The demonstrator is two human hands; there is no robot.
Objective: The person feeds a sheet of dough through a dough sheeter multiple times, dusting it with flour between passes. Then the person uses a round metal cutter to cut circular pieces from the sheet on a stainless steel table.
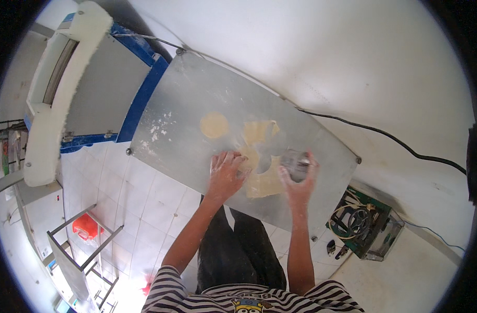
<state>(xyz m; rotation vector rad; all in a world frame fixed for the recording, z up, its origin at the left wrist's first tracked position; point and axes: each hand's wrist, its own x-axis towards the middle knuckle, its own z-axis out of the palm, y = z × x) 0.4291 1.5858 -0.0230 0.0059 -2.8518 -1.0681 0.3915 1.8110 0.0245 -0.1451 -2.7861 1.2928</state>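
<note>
A thin yellow dough sheet [262, 180] with round holes cut out lies on a floured metal table [197, 99]. My left hand [225, 175] rests flat on the sheet's left edge, fingers spread over a piece of dough. My right hand [300, 180] grips a round metal cutter [296, 163] pressed down at the sheet's right side. A cut dough disc [213, 125] lies apart at the upper left of the sheet.
A blue and white dough roller machine [87, 88] adjoins the table's left end. A black cable [384, 136] runs along the white wall behind. A green box with wiring [364, 224] sits on the floor at right, and a metal rack [77, 250] with a red container at lower left.
</note>
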